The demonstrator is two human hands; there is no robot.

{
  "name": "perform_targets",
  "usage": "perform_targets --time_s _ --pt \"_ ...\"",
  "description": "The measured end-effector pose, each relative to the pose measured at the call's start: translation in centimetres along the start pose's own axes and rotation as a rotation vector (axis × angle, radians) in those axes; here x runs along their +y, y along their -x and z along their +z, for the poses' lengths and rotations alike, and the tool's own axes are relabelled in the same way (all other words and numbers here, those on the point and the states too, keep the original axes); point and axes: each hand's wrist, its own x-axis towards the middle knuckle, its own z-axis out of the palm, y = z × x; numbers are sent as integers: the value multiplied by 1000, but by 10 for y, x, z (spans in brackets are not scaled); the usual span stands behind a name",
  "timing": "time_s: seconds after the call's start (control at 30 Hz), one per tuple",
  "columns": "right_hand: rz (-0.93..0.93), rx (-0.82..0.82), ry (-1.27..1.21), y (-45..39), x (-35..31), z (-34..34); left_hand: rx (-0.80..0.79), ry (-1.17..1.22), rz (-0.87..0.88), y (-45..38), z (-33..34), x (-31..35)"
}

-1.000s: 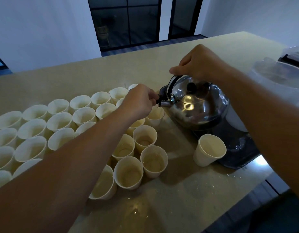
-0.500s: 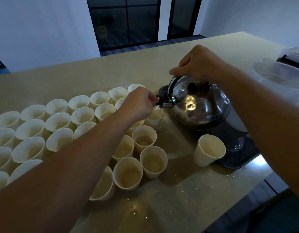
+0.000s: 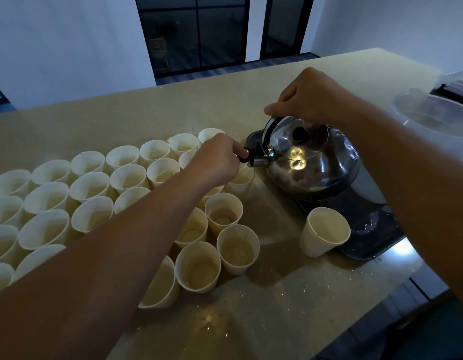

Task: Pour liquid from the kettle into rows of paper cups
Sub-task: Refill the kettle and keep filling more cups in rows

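Observation:
A shiny steel kettle (image 3: pixel 313 167) is tilted left, its spout over a paper cup (image 3: pixel 242 181) at the right end of the rows. My right hand (image 3: pixel 311 96) grips the black handle from above. My left hand (image 3: pixel 218 159) pinches the black cap at the spout tip. Several rows of white paper cups (image 3: pixel 90 188) cover the left of the beige counter (image 3: pixel 225 105). The nearest cups (image 3: pixel 238 249) hold some liquid. My left forearm hides a few cups.
One lone paper cup (image 3: pixel 325 231) stands right of the rows, against a dark tray (image 3: pixel 373 229) under the kettle. A clear plastic container (image 3: pixel 433 118) sits at the far right. The counter's near edge runs along the lower right.
Almost nothing has changed: both hands keep their hold on the kettle, and the view has shifted slightly.

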Motion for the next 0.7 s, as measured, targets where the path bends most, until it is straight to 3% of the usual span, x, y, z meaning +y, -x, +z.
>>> perform_targets --time_s 0.43,0.7 --pt "51 26 -95 7 8 -1 15 -76 41 7 -4 2" --pt "209 273 -308 11 43 -1 102 -52 158 1 -3 25"
